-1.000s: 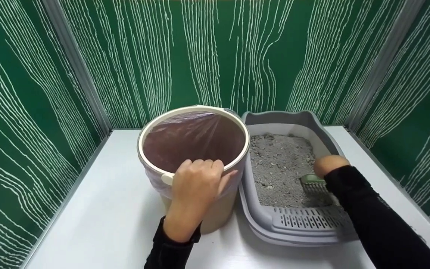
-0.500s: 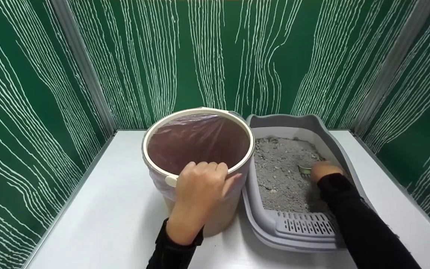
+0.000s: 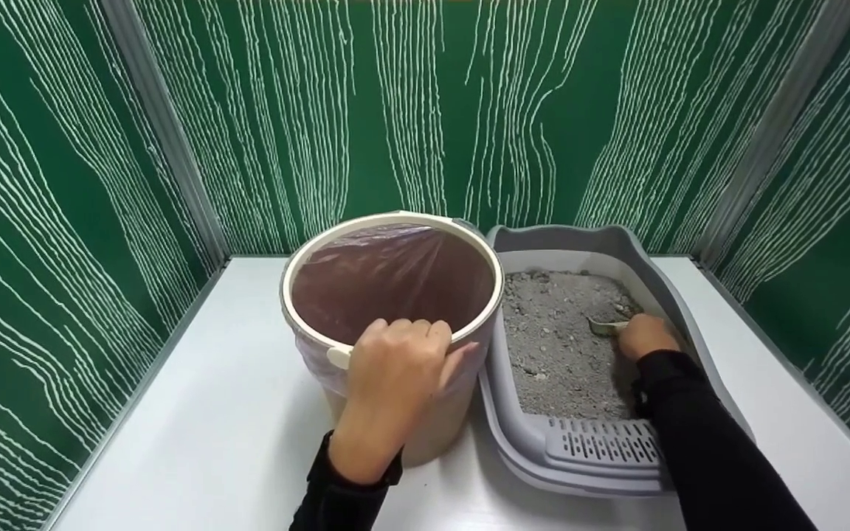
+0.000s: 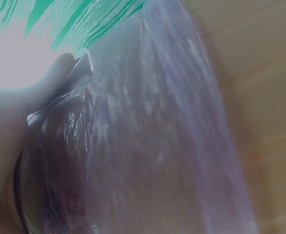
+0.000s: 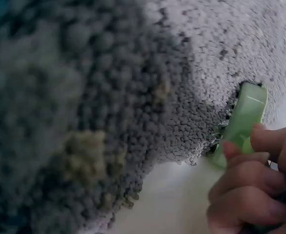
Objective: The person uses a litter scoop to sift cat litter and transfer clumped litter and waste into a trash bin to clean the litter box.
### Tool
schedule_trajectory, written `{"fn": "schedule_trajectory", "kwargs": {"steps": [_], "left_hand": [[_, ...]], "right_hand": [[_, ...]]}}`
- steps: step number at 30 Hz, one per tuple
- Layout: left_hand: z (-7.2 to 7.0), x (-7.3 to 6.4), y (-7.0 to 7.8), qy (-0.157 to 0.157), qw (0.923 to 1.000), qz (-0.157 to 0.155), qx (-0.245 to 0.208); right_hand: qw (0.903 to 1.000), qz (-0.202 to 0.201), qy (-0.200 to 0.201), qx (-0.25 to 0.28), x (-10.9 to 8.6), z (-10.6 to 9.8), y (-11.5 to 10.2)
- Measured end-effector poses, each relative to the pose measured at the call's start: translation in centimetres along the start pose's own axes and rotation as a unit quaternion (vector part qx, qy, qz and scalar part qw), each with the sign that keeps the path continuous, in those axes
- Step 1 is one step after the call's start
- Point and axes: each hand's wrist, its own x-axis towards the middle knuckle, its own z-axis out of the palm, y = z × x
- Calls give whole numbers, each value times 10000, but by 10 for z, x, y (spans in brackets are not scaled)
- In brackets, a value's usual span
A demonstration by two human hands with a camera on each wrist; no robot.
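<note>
My left hand (image 3: 399, 369) grips the near rim of a beige trash bin (image 3: 432, 435), its knuckles up over the edge. A clear plastic liner (image 4: 148, 131) hangs over the bin's outside and lines its inside. To the right, my right hand (image 3: 646, 337) holds a green litter scoop (image 5: 248, 112) by its handle, thumb and fingers curled round it. The scoop's toothed edge lies down in the grey litter (image 3: 558, 354), near the right wall of the litter box (image 3: 587, 487). Pale clumps (image 5: 87, 151) show among the grains in the right wrist view.
The bin and the litter box stand side by side on a white table (image 3: 248, 413). A slotted grey step (image 3: 602, 442) forms the box's front. Green walls (image 3: 454, 110) with white streaks enclose the back and sides, with metal posts at the corners.
My right hand has moved the scoop farther back in the litter and turned it, so its teeth no longer show from above. My left hand keeps its grip on the bin rim.
</note>
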Motion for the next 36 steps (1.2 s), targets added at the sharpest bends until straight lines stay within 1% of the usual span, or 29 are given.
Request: {"fn": "schedule_trajectory", "kwargs": {"steps": [6, 10, 14, 18, 25, 28, 33, 36], "left_hand": [[1, 0, 0, 17, 10000, 40, -8], [2, 1, -1, 72, 9999, 99, 22], [2, 0, -2, 88, 9999, 93, -7], [2, 0, -2, 61, 9999, 75, -59], [2, -1, -1, 9, 10000, 60, -52], [2, -1, 0, 17, 10000, 60, -43], [2, -1, -1, 25, 10000, 60, -70], [1, -1, 0, 19, 10000, 58, -60]], "right_hand": [[9987, 6, 486, 135, 3, 4, 8], [9970, 3, 727, 254, 3, 3, 6], [9958, 41, 830, 389, 3, 3, 4], [9948, 51, 931, 405, 3, 5, 3], [9903, -92, 1306, 467, 4, 8, 6], [9896, -91, 1334, 525, 4, 8, 6], [9873, -111, 1496, 516, 3, 8, 4], [9887, -73, 1398, 527, 3, 7, 2]]}}
